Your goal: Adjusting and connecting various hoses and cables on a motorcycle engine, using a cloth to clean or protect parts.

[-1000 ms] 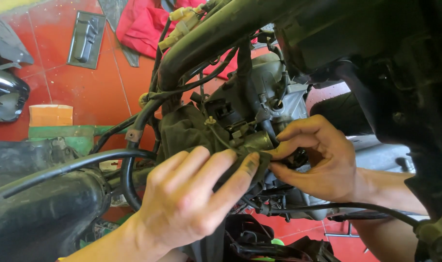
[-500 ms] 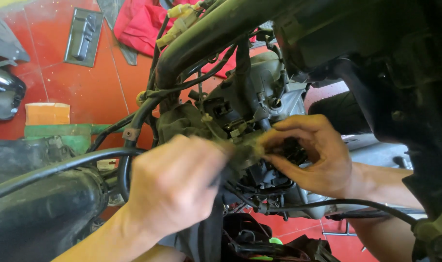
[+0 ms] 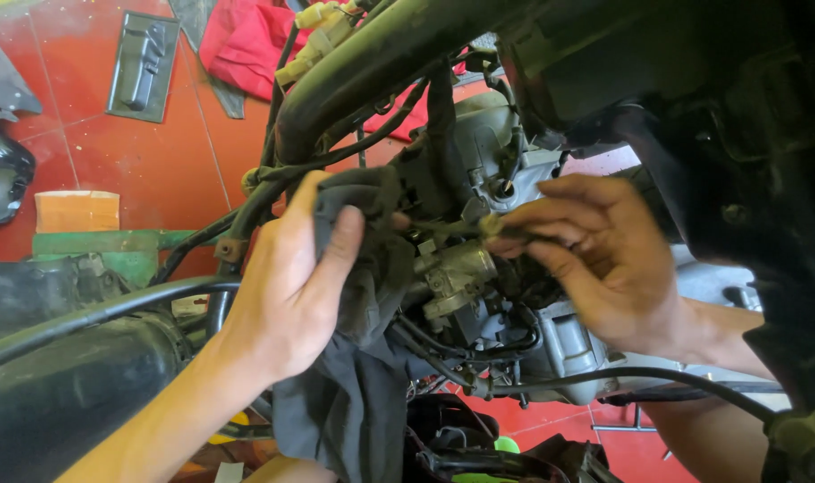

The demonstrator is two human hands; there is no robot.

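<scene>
Left hand (image 3: 296, 286) grips a dark grey rag (image 3: 363, 358), fingers wrapped around its upper fold, pressed against the engine (image 3: 479, 268) beneath the black frame tube (image 3: 381, 67). Right hand (image 3: 595, 259) pinches a thin hose (image 3: 466, 228) between thumb and fingertips, just above the carburetor (image 3: 452, 277).

Dark grey cloth rag (image 3: 354, 358), matt and crumpled, gripped in left hand (image 3: 287, 286). Cast metal carburetor (image 3: 457, 273), dull and grimy. Black frame tube (image 3: 381, 67), dusty painted metal. Rubber hoses (image 3: 94, 313), matt black. Red floor tiles (image 3: 157, 152), faintly glossy.
</scene>
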